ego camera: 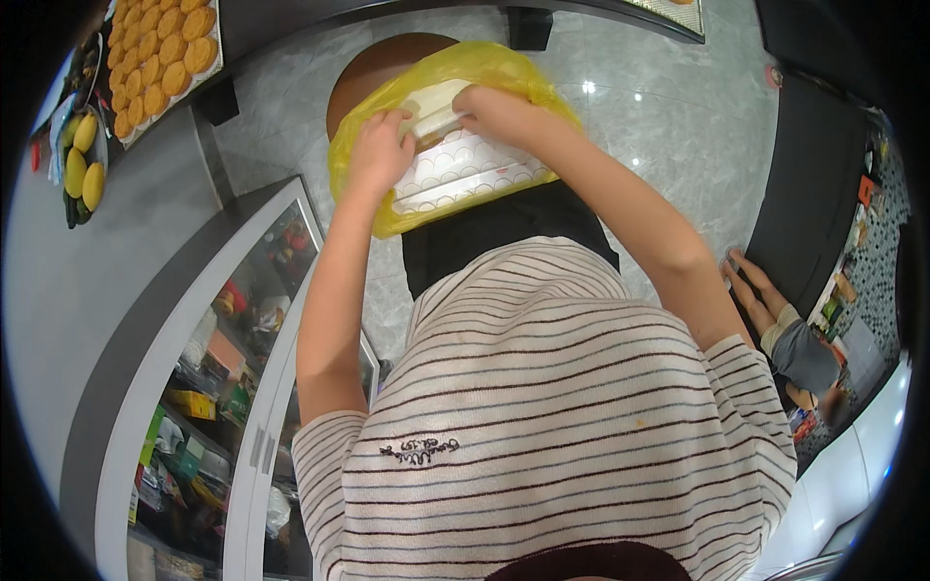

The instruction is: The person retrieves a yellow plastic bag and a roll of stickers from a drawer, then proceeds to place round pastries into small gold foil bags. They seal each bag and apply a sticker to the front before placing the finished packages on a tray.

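A yellow plastic bag (472, 62) lies spread around white boxes with a scalloped pattern (465, 163), over a round brown surface (363, 80). My left hand (385, 145) rests at the left side of the boxes, with its thumb and fingers apart near an edge. My right hand (494, 112) is bent over the upper right part of the boxes, its fingertips at a white box edge; whether they grip it cannot be told. A narrow brownish gap shows between the white panels, between my two hands.
A tray of round golden pastries (163, 54) and yellow mangoes (83, 163) are at the upper left. A glass-door cabinet (254, 407) full of packages stands at left. At right, a person (799, 356) is beside a long black surface (806, 196).
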A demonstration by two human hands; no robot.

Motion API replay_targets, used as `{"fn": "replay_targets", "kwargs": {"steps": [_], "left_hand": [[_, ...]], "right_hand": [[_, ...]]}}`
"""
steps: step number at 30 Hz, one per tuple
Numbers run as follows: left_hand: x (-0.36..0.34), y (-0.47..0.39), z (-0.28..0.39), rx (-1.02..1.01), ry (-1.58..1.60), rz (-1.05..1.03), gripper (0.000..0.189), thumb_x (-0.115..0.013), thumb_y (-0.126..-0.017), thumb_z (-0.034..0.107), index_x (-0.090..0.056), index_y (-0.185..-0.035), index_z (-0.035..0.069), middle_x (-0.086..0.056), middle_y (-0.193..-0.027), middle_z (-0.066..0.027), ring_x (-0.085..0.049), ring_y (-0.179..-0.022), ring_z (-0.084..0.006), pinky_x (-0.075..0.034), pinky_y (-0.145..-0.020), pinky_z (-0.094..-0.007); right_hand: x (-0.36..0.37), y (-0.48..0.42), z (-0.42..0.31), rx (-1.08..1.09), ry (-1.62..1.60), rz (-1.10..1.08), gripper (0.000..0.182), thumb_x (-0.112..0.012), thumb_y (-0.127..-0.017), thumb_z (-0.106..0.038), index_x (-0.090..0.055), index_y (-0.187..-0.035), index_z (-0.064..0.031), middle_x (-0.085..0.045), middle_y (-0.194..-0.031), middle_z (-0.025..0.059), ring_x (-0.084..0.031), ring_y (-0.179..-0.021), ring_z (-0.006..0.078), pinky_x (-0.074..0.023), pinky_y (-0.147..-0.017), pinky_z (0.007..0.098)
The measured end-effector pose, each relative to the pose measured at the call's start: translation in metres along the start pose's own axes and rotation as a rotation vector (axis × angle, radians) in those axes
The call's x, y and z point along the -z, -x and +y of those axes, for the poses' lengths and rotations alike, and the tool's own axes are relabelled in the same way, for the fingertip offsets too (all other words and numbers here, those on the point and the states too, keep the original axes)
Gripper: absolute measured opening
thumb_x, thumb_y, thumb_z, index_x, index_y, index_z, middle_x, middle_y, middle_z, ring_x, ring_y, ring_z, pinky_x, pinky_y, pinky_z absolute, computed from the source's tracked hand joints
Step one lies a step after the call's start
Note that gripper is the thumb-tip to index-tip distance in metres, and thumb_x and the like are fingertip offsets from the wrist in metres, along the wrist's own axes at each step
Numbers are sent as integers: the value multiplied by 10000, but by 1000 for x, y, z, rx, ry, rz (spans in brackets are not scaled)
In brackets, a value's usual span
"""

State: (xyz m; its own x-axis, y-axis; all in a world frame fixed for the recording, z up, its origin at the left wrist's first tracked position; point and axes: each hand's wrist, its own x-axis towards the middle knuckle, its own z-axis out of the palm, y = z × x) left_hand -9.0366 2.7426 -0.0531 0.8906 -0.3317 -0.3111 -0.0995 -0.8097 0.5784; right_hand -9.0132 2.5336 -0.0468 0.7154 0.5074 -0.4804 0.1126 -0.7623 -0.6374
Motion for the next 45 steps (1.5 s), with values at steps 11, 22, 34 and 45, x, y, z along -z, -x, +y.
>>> {"fn": "replay_targets", "kwargs": {"steps": [11, 22, 34, 45], "left_hand": [[-25, -35, -32, 39, 164, -143, 368, -417, -858, 227, -573, -1134, 39, -604, -1037, -230, -579, -977, -360, -445, -847, -420], [-18, -26, -6, -261, -238, -46, 209, -588, -791, 162, -645, -969, 70, -628, -799, -131, -611, -760, -309, -482, -686, -408], [-14, -2, 12, -130, 90, 85, 195, -563, -821, 185, -638, -937, 47, -629, -848, -172, -605, -821, -325, -471, -731, -421], [-30, -27, 5, -107, -234, -12, 134, -565, -746, 112, -633, -806, 13, -606, -815, -178, -590, -777, -338, -484, -713, -424]], "right_hand": [[-14, 45, -4, 23, -263, 25, 196, -627, -798, -212, -609, -897, -43, -616, -985, 104, -593, -744, 289, -474, -686, 366], [-17, 29, 0, -113, -217, 281, 283, -515, -874, -201, -576, -1115, -66, -629, -876, 176, -610, -760, 300, -479, -721, 378], [-6, 38, 1, 75, 230, 78, 164, -609, -744, -151, -658, -851, -37, -626, -902, 119, -583, -909, 299, -475, -765, 408], [-6, 37, 3, 25, 4, 185, 325, -604, -823, -263, -604, -1073, -56, -593, -1055, 154, -587, -940, 322, -468, -817, 379]]}}
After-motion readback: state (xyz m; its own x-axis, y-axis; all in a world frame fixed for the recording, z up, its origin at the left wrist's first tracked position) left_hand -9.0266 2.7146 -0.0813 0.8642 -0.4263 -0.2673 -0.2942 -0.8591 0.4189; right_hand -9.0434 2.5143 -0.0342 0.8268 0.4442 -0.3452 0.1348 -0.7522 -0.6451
